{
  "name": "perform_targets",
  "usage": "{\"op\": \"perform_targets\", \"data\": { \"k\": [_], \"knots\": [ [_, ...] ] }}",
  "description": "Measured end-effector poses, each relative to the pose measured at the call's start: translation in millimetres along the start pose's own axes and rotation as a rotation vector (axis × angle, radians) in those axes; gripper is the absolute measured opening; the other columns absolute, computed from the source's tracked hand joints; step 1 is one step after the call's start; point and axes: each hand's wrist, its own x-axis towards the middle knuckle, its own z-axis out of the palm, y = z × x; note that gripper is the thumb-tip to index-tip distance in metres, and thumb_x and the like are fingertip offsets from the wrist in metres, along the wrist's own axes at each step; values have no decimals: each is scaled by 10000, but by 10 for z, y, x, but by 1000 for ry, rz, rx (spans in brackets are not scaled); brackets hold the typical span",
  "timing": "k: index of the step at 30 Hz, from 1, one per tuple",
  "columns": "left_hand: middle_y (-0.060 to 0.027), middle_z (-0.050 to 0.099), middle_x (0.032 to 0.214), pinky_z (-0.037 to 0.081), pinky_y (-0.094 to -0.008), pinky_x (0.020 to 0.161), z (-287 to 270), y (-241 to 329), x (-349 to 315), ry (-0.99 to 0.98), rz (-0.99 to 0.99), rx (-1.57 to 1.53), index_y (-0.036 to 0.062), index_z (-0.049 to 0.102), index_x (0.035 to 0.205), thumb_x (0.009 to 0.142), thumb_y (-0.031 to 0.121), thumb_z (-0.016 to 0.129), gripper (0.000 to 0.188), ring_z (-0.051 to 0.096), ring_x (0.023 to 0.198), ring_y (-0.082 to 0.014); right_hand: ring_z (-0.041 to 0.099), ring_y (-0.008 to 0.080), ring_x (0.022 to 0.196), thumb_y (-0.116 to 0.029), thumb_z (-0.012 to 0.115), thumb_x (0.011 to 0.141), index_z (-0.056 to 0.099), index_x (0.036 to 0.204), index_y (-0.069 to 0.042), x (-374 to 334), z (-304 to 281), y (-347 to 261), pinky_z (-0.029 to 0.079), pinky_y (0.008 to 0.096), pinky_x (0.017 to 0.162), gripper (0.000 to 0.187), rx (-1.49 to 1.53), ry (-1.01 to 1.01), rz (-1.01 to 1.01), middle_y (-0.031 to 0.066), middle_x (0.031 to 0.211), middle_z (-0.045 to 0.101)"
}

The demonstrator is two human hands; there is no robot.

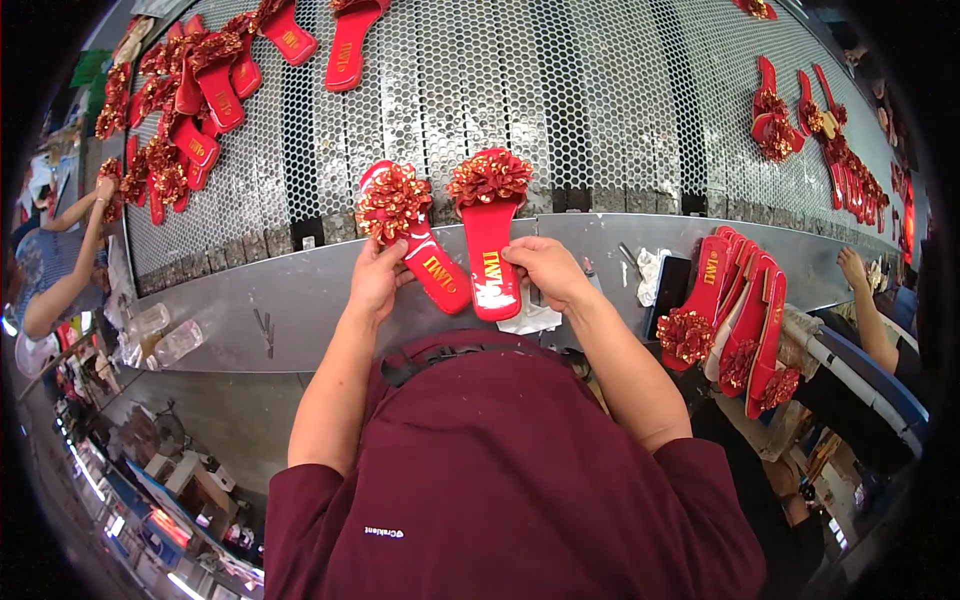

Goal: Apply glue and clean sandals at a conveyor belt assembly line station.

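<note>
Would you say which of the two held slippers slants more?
The left slipper, in the left hand, slants toward upper left; the right slipper, in the right hand, runs nearly straight.

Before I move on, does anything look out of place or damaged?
Two things look untidy: a crumpled white scrap on the grey ledge beside the black phone, like litter, and the jumbled red sandals at upper left, overlapping at odd angles. The held sandals in the left hand and right hand show no clear damage.

Upper left, the perforated metal surface (620,110) is heaped with red sandals (222,97)! Centre left, a thin tool (266,335) is carried by the grey ledge (320,285).
</note>
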Motion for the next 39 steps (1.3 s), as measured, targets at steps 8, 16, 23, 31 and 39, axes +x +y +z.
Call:
{"op": "perform_targets", "data": {
  "k": [8,16,23,31,39],
  "knots": [
    [-41,620,1073,539,-331,734,121,4,-30,3,3,-9,116,468,1220,929,137,545,302,640,896,-158,419,46,558,-162,586,904,624,897,-74,8,-137,-30,315,206,505,96,108,-100,-6,-33,680,539],
    [-54,617,1089,544,-334,742,175,-41,-15,-27,0,-31,116,441,1259,925,142,551,352,647,908,-171,668,192,710,-95,514,894,590,972,36,-79,-411,-158,560,329,655,170,394,-187,-46,141,879,666],
    [-43,627,1086,545,-342,772,255,-44,-8,0,-26,-21,124,430,1286,949,135,503,345,648,935,-173,681,240,761,-129,512,923,559,1022,48,-118,-613,-185,572,357,657,208,447,-149,-55,166,907,652],
    [-44,638,1040,546,-317,710,338,-51,-27,-2,-13,-67,108,486,1189,950,163,516,247,657,859,-163,676,189,801,-73,515,919,533,1085,12,-144,-633,-152,572,322,703,188,364,-175,-66,134,941,653],
    [-35,636,1086,555,-323,723,601,591,166,-50,254,-188,111,454,1264,953,128,464,312,650,918,-157,654,172,862,-20,485,883,507,1187,63,-116,-479,-798,547,310,751,316,210,-160,-261,131,1005,646]
  ]
}}
